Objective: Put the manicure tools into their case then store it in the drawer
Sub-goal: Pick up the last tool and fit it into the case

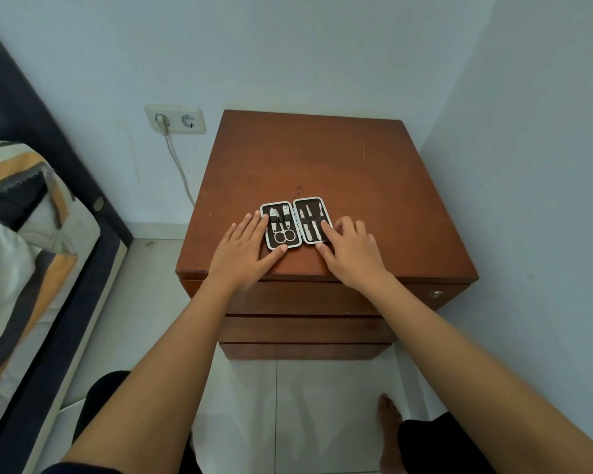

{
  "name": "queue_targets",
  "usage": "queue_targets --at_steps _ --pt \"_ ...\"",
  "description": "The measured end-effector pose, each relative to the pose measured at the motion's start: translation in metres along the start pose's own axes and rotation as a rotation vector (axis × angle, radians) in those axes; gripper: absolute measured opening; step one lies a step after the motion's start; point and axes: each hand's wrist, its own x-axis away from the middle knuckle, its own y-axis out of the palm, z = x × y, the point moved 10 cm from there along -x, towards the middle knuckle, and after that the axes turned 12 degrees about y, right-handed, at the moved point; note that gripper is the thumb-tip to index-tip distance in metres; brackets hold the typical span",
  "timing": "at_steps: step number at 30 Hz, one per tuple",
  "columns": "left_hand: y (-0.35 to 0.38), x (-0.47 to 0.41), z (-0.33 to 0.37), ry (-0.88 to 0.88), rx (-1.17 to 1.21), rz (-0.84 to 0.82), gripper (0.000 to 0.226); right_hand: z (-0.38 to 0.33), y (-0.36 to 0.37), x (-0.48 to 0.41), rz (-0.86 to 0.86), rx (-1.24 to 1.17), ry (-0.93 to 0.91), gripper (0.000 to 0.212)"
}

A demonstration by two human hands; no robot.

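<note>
Flat open, dark white-rimmed case (295,223), steel tools strapped inside, between left hand (243,254) and right hand (351,253), both spread.

Bare forearms (172,354), dark shorts (439,443)

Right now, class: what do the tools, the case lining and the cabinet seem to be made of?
Tools: probably polished steel, silvery and shiny.
Case lining: dark brown, matte, perhaps faux leather; pale rim, material unclear.
Cabinet: reddish-brown wood or veneer, satin finish, lightly scuffed.
</note>
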Motion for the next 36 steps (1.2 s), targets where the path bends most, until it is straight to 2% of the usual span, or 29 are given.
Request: queue_targets --at_steps 4,9,13,21,28,36 --pt "0.0 0.0 0.0 0.003 0.001 0.003 0.075 0.001 0.003 -0.003 -0.012 -0.022 -0.023 0.05" --pt "0.001 0.0 -0.001 0.014 -0.005 0.017 0.083 0.032 -0.012 -0.02 0.101 -0.253 0.058 0.045" --pt "0.001 -0.001 -0.003 0.008 -0.006 0.027 0.085 0.063 0.009 -0.065 0.017 -0.174 0.19 0.054" --pt "0.001 -0.001 -0.003 0.011 -0.009 0.052 0.083 0.075 0.029 -0.162 -0.14 -0.063 0.279 0.079" --pt "0.0 -0.001 -0.004 0.012 -0.011 0.063 0.083 0.071 0.029 -0.196 -0.159 -0.03 0.239 0.087" --pt "0.0 -0.001 -0.004 0.009 -0.022 0.055 0.083 0.073 0.029 -0.179 -0.121 -0.044 0.21 0.081"
